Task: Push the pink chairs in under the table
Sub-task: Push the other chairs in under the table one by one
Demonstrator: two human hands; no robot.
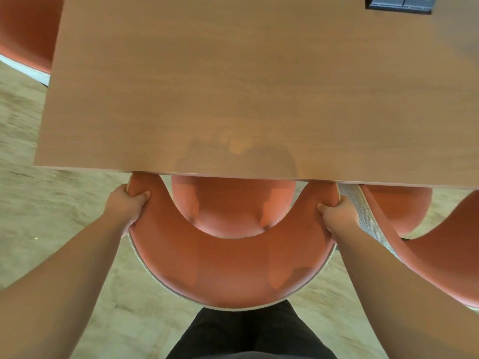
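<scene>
Now both hands, L point(127, 206) & R point(338, 216), grip pink chair point(233, 268) backrest.

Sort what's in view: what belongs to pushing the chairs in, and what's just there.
Job: middle chair, held by left hand and right hand; right chair; far-left chair; table.
Just there: power box set in the table; carpet.

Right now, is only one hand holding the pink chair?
No, both the left hand and the right hand grip the two ends of the pink chair backrest.
</scene>
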